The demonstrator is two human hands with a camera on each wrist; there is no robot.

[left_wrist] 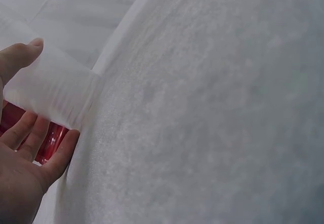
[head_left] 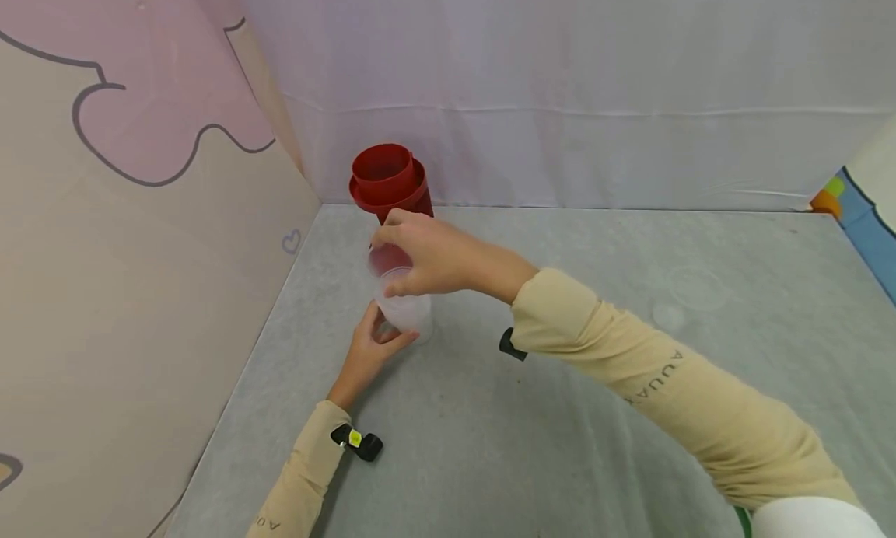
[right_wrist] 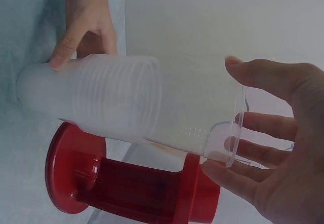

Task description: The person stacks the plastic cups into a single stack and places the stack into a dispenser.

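Note:
A stack of clear plastic cups [right_wrist: 119, 95] stands on the table, beside a glossy red stand-like object [head_left: 385, 172] with a round base and a wider top. Low on the stack, my left hand [head_left: 374, 347] grips it, thumb on one side and fingers on the other, as the left wrist view also shows. Above it, my right hand [head_left: 437, 254] holds the topmost clear cup [right_wrist: 195, 102] by its rim, fingers spread around the edge. That cup reaches well out of the stack, its lower part still inside the nested rims.
The grey-covered table [head_left: 560, 445] meets a white curtain [head_left: 560, 149] at the back. A patterned wall panel [head_left: 140, 289] borders the left side. Faint clear round shapes [head_left: 668, 316] lie on the cloth at the right.

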